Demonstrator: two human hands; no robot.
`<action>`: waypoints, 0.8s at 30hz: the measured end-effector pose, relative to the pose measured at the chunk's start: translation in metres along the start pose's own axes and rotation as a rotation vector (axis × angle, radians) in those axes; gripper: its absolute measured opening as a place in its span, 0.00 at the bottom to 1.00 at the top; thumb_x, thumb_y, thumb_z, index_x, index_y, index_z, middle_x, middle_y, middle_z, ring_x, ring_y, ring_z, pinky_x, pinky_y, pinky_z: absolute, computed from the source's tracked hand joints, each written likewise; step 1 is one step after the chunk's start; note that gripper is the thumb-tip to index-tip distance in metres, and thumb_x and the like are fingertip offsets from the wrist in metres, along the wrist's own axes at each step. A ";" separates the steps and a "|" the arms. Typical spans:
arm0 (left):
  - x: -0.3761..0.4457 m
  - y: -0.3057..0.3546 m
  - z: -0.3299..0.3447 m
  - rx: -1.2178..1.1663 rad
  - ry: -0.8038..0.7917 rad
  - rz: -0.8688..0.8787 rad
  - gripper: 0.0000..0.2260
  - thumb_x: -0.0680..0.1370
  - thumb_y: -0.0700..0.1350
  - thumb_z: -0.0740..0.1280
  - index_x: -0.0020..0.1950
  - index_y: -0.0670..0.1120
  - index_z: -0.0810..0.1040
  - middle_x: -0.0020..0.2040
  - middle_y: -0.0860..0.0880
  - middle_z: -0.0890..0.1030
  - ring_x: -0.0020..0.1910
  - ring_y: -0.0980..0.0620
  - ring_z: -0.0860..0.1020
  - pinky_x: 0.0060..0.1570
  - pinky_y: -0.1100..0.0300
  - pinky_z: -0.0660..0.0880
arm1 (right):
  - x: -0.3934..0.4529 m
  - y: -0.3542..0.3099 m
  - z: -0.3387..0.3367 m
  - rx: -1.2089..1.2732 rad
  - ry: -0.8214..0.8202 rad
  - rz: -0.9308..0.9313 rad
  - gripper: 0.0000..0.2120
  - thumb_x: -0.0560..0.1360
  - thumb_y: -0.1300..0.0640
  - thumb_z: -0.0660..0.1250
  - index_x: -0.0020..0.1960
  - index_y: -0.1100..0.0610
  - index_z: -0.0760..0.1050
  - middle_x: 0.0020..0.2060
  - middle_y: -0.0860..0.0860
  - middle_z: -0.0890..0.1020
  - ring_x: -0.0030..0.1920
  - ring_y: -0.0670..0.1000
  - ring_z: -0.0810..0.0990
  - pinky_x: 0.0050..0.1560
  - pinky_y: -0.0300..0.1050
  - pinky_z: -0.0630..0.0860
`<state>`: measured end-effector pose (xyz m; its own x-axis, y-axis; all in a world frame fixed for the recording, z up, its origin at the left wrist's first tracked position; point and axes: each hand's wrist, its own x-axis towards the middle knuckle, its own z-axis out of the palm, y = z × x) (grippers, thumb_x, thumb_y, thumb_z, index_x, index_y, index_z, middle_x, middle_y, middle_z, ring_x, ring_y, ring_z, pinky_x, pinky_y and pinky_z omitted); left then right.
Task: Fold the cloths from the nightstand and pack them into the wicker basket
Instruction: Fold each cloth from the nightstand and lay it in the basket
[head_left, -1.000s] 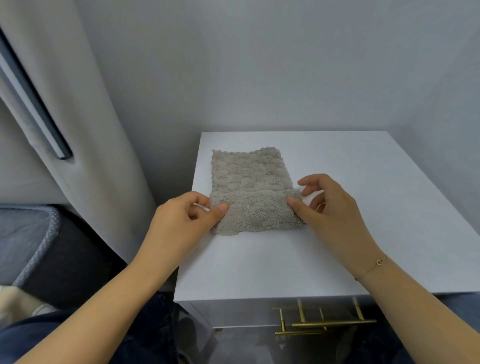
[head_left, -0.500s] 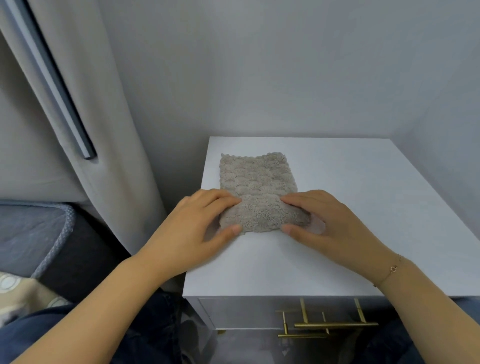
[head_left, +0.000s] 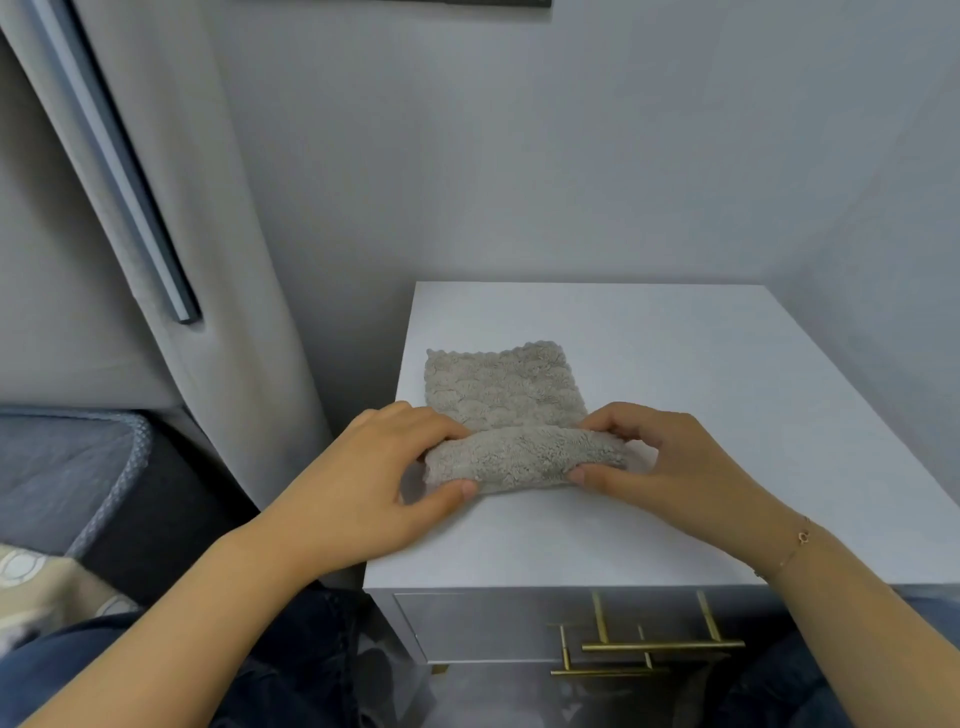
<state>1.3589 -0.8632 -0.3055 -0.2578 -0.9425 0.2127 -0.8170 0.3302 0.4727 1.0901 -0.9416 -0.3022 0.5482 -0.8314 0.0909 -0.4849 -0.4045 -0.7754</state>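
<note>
A: Status on nightstand (head_left: 675, 364)?
B: White top, gold handle (head_left: 662, 646) on drawer front below. Grey curtain (head_left: 208, 260) left of nightstand.
A: Cloth?
B: Beige cloth (head_left: 501, 387) on nightstand top, left half; near edge rolled over into a fold.
A: Hands?
B: Left hand (head_left: 374, 493) pinching fold's left end, thumb under, fingers over. Right hand (head_left: 670, 467) pinching right end likewise. Thin bracelet (head_left: 795, 545) on right wrist.
</note>
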 end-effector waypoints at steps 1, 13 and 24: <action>0.000 -0.001 0.001 -0.035 0.001 -0.022 0.20 0.75 0.65 0.59 0.60 0.58 0.77 0.51 0.64 0.77 0.53 0.60 0.73 0.58 0.60 0.69 | 0.001 0.000 0.000 0.009 0.007 0.023 0.10 0.69 0.51 0.76 0.49 0.48 0.81 0.44 0.42 0.83 0.48 0.42 0.79 0.49 0.31 0.72; 0.013 -0.003 0.003 -0.390 0.129 -0.407 0.24 0.71 0.66 0.64 0.48 0.45 0.79 0.43 0.46 0.80 0.43 0.47 0.77 0.44 0.53 0.75 | 0.034 -0.001 0.017 0.094 0.188 0.077 0.25 0.74 0.42 0.68 0.41 0.66 0.72 0.31 0.57 0.69 0.31 0.46 0.64 0.32 0.37 0.60; 0.030 -0.011 0.013 -0.318 0.233 -0.614 0.25 0.71 0.63 0.69 0.30 0.44 0.67 0.36 0.51 0.70 0.34 0.55 0.69 0.38 0.60 0.66 | 0.044 0.008 0.029 -0.052 0.411 -0.118 0.10 0.75 0.53 0.71 0.56 0.48 0.77 0.48 0.46 0.73 0.43 0.43 0.72 0.44 0.29 0.68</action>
<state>1.3537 -0.8955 -0.3159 0.3442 -0.9388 -0.0107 -0.5805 -0.2218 0.7835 1.1307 -0.9704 -0.3223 0.2901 -0.8566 0.4268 -0.4749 -0.5160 -0.7129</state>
